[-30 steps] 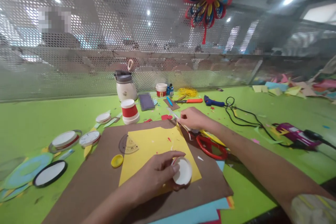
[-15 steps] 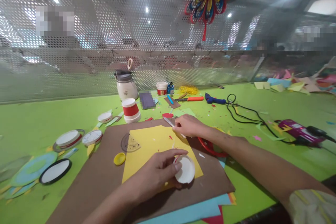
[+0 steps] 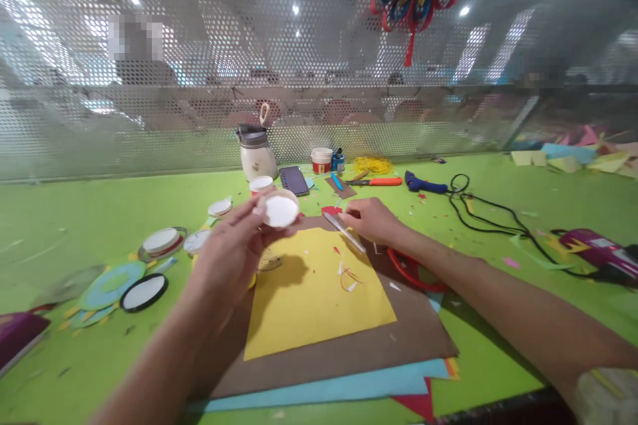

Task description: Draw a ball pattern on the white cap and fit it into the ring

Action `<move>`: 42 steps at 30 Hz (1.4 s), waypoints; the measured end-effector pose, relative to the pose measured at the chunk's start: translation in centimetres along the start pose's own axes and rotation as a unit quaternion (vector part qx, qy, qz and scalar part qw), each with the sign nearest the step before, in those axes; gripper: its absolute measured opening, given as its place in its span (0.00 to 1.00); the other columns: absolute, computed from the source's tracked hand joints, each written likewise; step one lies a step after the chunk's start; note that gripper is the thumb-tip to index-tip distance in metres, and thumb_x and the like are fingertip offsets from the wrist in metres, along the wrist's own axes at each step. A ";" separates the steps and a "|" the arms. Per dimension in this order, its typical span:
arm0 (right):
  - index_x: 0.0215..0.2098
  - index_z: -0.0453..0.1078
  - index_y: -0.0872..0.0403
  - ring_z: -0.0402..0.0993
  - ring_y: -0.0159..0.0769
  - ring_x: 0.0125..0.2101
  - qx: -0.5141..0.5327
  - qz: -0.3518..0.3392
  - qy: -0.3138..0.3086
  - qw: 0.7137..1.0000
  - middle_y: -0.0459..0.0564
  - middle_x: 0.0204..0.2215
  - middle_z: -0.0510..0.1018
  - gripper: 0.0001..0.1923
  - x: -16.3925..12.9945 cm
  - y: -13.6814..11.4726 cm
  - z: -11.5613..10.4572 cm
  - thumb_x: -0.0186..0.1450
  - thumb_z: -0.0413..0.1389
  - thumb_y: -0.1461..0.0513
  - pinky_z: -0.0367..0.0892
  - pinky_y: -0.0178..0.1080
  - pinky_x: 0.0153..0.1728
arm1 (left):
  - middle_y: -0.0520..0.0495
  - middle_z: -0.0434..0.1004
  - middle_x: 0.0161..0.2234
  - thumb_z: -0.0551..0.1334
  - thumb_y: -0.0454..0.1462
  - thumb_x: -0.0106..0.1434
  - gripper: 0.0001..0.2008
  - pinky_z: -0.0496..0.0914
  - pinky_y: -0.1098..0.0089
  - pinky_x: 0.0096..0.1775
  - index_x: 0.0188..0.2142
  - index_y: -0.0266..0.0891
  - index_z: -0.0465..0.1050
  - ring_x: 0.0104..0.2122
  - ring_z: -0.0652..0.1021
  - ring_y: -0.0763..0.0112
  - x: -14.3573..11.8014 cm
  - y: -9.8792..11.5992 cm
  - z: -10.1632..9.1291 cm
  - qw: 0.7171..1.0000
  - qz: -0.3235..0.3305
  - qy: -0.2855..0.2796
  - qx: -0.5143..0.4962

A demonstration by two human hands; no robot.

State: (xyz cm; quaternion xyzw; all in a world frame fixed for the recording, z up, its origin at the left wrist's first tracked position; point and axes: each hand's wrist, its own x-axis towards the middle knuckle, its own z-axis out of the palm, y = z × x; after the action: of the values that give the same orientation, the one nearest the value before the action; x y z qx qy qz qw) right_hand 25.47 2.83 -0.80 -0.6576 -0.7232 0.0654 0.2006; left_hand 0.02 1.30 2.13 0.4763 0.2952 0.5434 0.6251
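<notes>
Green bench (image 3: 100, 209) | left hand (image 3: 226, 249) pinches white disc (image 3: 280, 210) at its rim, raised near far-left corner of yellow sheet (image 3: 319, 305) | right hand (image 3: 375, 219) curled beside slim white tool (image 3: 345, 232), grip unclear | disc looks light, stiff; best held by edge

with the yellow sheet (image 3: 319, 312) as the dial's centre, the left hand (image 3: 232, 246) sits at ten o'clock, pinching a round white piece (image 3: 282, 211) raised and tilted toward eleven. the right hand (image 3: 375, 220) rests at one, its fingers at a slender pale tool (image 3: 345, 231), though whether they grip it is unclear. farther out on the green desk (image 3: 498, 226), a jug (image 3: 259, 161) stands at eleven, an orange-handled knife (image 3: 383, 181) lies at one, and a black-rimmed disc (image 3: 144, 292) lies at nine.
</notes>
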 end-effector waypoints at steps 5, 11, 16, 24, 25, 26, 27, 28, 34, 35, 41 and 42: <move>0.33 0.83 0.57 0.74 0.36 0.31 0.037 -0.016 0.042 0.998 0.51 0.31 0.85 0.14 0.3 0.9 0.4 0.73 0.57 0.61 0.60 0.36 0.36 | 0.41 0.86 0.44 0.68 0.32 0.66 0.09 0.84 0.64 0.51 0.45 0.32 0.82 0.45 0.87 0.62 1.4 2.5 -1.8 0.987 0.103 0.124 -0.005; 0.34 0.84 0.56 0.75 0.36 0.30 0.066 -0.032 0.050 0.996 0.50 0.30 0.85 0.13 0.6 1.5 0.8 0.71 0.58 0.62 0.60 0.36 0.35 | 0.37 0.87 0.45 0.67 0.28 0.64 0.08 0.81 0.60 0.58 0.43 0.30 0.81 0.48 0.87 0.58 1.5 2.3 -1.9 0.989 0.031 0.146 -0.026; 0.30 0.82 0.56 0.74 0.35 0.29 0.076 -0.044 0.036 0.995 0.50 0.28 0.84 0.14 0.7 1.8 1.0 0.71 0.59 0.62 0.60 0.35 0.33 | 0.36 0.87 0.45 0.68 0.28 0.62 0.10 0.83 0.61 0.54 0.44 0.31 0.80 0.47 0.88 0.57 1.6 1.7 -2.1 0.991 0.000 0.132 -0.028; 0.30 0.82 0.56 0.74 0.35 0.29 0.095 -0.038 0.040 0.994 0.49 0.27 0.84 0.12 1.1 2.4 0.6 0.70 0.58 0.64 0.61 0.35 0.34 | 0.42 0.87 0.48 0.76 0.23 0.49 0.27 0.82 0.72 0.49 0.49 0.35 0.81 0.43 0.87 0.66 1.0 1.6 -1.7 0.995 -0.027 0.093 0.025; 0.31 0.82 0.56 0.74 0.35 0.29 0.098 -0.038 0.042 0.994 0.49 0.28 0.84 0.12 1.1 2.4 0.5 0.69 0.58 0.64 0.61 0.35 0.34 | 0.42 0.87 0.49 0.77 0.24 0.47 0.29 0.81 0.73 0.49 0.50 0.36 0.81 0.44 0.87 0.66 1.0 1.4 -1.7 0.995 -0.031 0.084 0.036; 0.30 0.82 0.56 0.74 0.35 0.29 0.101 -0.039 0.045 0.993 0.49 0.28 0.84 0.12 1.1 2.5 0.5 0.69 0.58 0.64 0.61 0.35 0.34 | 0.42 0.87 0.51 0.79 0.25 0.46 0.31 0.81 0.72 0.49 0.51 0.37 0.81 0.45 0.87 0.65 1.0 1.1 -1.8 0.996 -0.034 0.073 0.047; 0.30 0.82 0.56 0.74 0.35 0.30 0.104 -0.041 0.047 0.993 0.49 0.28 0.84 0.12 1.1 2.5 0.5 0.69 0.58 0.65 0.61 0.35 0.34 | 0.42 0.87 0.52 0.80 0.26 0.45 0.33 0.80 0.71 0.51 0.52 0.37 0.81 0.47 0.86 0.64 0.9 0.8 -1.8 0.996 -0.036 0.061 0.058; 0.30 0.82 0.56 0.74 0.35 0.30 0.107 -0.043 0.049 0.992 0.49 0.28 0.84 0.12 1.2 2.5 0.4 0.69 0.58 0.65 0.61 0.35 0.35 | 0.42 0.86 0.53 0.81 0.28 0.45 0.34 0.79 0.70 0.53 0.53 0.38 0.81 0.49 0.86 0.63 0.9 0.5 -1.8 0.996 -0.036 0.051 0.069; 0.36 0.83 0.58 0.75 0.36 0.31 0.147 -0.072 0.046 0.986 0.51 0.30 0.83 0.10 0.6 1.1 -0.5 0.71 0.59 0.63 0.66 0.37 0.35 | 0.40 0.86 0.55 0.84 0.35 0.46 0.38 0.76 0.62 0.57 0.56 0.39 0.79 0.56 0.83 0.55 0.7 -1.3 -1.7 0.989 -0.043 -0.005 0.138; 0.40 0.83 0.58 0.76 0.36 0.32 0.157 -0.084 0.040 0.983 0.52 0.33 0.84 0.10 0.3 0.6 -0.8 0.71 0.60 0.61 0.68 0.37 0.36 | 0.40 0.86 0.55 0.84 0.36 0.46 0.38 0.77 0.62 0.56 0.57 0.39 0.78 0.56 0.83 0.54 0.7 -1.6 -1.6 0.988 -0.046 -0.016 0.145; 0.67 0.72 0.53 0.78 0.44 0.53 0.207 -0.212 -0.022 0.955 0.59 0.57 0.80 0.37 -1.4 -1.4 -2.0 0.63 0.72 0.53 0.74 0.46 0.56 | 0.40 0.86 0.54 0.84 0.39 0.44 0.39 0.79 0.56 0.53 0.57 0.40 0.79 0.52 0.84 0.52 0.6 -2.6 -1.3 0.983 -0.056 -0.059 0.164; 0.69 0.71 0.52 0.77 0.47 0.55 0.212 -0.229 -0.028 0.950 0.61 0.59 0.78 0.39 -1.5 -1.5 -2.0 0.63 0.72 0.51 0.73 0.49 0.58 | 0.41 0.86 0.54 0.84 0.39 0.45 0.39 0.79 0.55 0.54 0.57 0.41 0.80 0.53 0.84 0.51 0.6 -2.8 -1.3 0.982 -0.055 -0.065 0.167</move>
State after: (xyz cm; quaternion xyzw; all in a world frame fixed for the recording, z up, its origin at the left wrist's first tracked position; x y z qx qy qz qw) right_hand 24.86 0.79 1.23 -0.4148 -0.8291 0.1879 0.3243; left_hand 0.08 2.36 -0.80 0.5913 0.3663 0.4187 0.5838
